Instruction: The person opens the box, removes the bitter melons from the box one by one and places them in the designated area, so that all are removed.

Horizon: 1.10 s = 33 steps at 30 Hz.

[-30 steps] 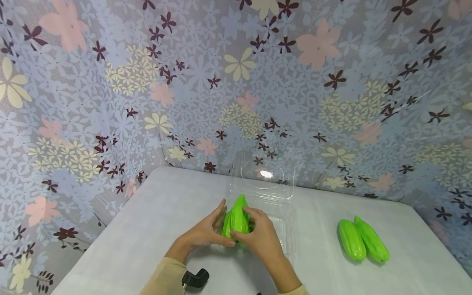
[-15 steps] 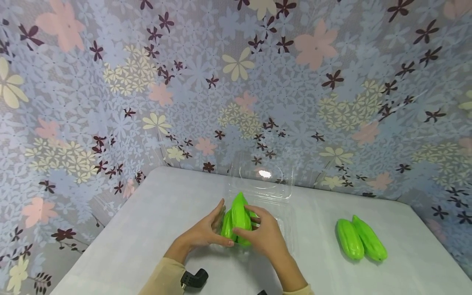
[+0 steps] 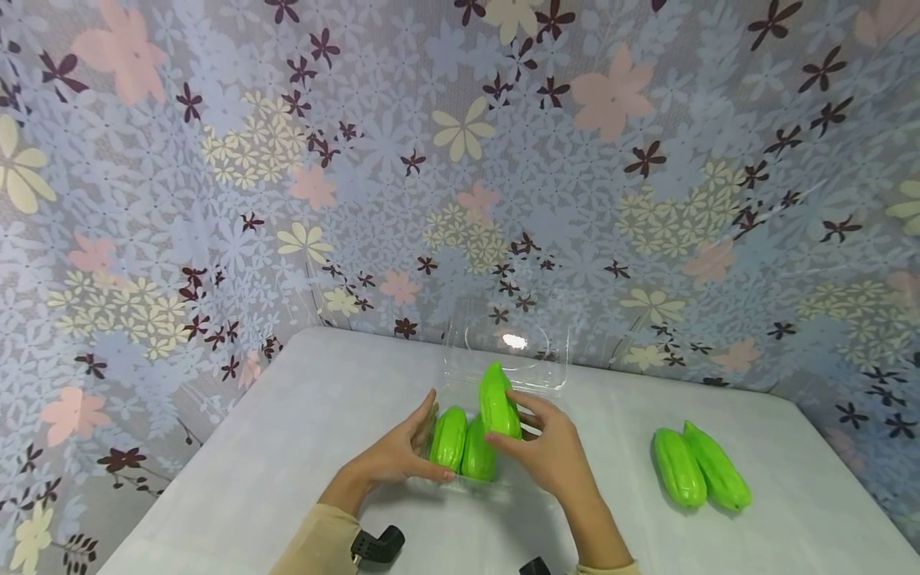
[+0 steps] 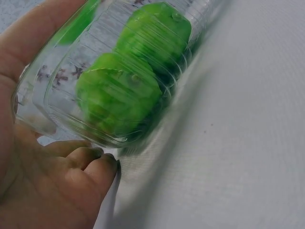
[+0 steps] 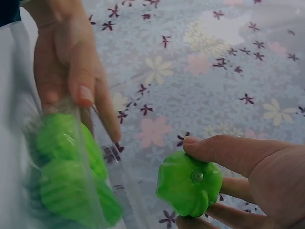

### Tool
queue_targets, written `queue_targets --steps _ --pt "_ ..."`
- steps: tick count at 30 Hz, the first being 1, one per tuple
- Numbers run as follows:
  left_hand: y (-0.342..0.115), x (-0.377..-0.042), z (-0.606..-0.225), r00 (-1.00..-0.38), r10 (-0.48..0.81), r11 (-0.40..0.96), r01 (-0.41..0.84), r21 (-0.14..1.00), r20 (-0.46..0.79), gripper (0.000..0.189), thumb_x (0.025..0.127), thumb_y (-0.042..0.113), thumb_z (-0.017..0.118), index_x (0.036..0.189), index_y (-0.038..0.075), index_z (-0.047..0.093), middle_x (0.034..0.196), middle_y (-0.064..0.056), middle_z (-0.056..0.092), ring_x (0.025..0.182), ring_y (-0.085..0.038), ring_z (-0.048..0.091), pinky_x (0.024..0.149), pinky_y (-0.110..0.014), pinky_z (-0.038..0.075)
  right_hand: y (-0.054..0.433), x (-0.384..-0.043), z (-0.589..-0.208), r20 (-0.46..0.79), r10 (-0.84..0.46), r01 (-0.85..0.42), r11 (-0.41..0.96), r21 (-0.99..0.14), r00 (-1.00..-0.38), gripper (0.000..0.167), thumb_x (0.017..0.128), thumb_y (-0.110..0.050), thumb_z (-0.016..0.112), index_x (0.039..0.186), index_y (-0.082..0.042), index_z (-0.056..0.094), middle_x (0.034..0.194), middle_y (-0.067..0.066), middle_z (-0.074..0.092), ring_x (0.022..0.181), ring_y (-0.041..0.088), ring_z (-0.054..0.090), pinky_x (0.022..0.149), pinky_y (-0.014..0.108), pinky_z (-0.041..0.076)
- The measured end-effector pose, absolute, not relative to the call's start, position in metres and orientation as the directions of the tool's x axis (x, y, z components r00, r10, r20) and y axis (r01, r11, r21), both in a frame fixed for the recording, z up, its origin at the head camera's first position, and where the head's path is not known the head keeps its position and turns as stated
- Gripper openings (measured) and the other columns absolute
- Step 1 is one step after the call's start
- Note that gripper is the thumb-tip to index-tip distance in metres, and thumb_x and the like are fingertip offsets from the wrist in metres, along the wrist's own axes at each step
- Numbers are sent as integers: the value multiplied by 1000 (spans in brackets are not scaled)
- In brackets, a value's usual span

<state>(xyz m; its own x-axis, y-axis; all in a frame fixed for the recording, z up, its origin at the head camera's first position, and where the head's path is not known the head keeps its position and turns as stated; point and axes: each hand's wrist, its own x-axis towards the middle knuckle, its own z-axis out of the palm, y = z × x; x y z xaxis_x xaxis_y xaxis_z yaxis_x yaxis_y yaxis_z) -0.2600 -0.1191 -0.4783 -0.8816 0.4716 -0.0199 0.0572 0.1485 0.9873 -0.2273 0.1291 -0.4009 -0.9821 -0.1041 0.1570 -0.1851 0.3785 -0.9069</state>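
In the head view, my right hand (image 3: 549, 447) pinches a glossy bright green, ridged, pointed fruit (image 3: 497, 407) between thumb and fingers, raised over the container. The right wrist view shows its round stem end (image 5: 183, 188). My left hand (image 3: 395, 451) grips the left side of a clear plastic container (image 4: 57, 102), thumb at the front corner. Inside lie two similar green fruits, a left one (image 3: 449, 439) and a right one (image 3: 479, 455), side by side. Through the clear wall in the left wrist view, their lobed ends show. The container's right part is hidden behind my right hand.
The container's clear lid (image 3: 506, 363) stands raised at the back, near the flowered wall covering (image 3: 388, 200). Two more green fruits (image 3: 680, 467) lie together on the white table (image 3: 611, 495) at the right. A black device (image 3: 378, 545) sits by my left sleeve.
My right hand has moved right with the green fruit, away from above the other two, which now show plainly in the container. The left hand has stayed in place.
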Motion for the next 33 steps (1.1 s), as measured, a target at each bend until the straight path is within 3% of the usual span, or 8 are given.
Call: queue_targets --steps 14,25,33 --pt "-119 -261 -482 -874 486 120 65 991 -1 133 73 12 92 163 20 -6 167 -14 -4 152 -30 5 121 -43 13 175 -229 -389 60 -22 -64 422 -904 -998 69 84 -21 84 146 -10 54 154 21 40 132 44 49 93 48 56" --pt "-119 -261 -481 -878 478 135 73 988 0 132 73 11 92 163 18 -5 168 -13 -3 152 -30 6 121 -43 13 219 -230 -383 -54 62 76 445 -892 -997 79 88 -27 81 154 -8 42 160 28 24 140 46 37 103 59 45" --pt "-119 -262 -483 -880 476 145 79 986 1 131 73 9 91 163 20 -5 168 -13 -3 152 -30 6 121 -44 13 239 -229 -381 -131 104 164 458 -873 -986 87 87 -34 81 157 -10 36 160 30 22 142 48 31 106 64 39"
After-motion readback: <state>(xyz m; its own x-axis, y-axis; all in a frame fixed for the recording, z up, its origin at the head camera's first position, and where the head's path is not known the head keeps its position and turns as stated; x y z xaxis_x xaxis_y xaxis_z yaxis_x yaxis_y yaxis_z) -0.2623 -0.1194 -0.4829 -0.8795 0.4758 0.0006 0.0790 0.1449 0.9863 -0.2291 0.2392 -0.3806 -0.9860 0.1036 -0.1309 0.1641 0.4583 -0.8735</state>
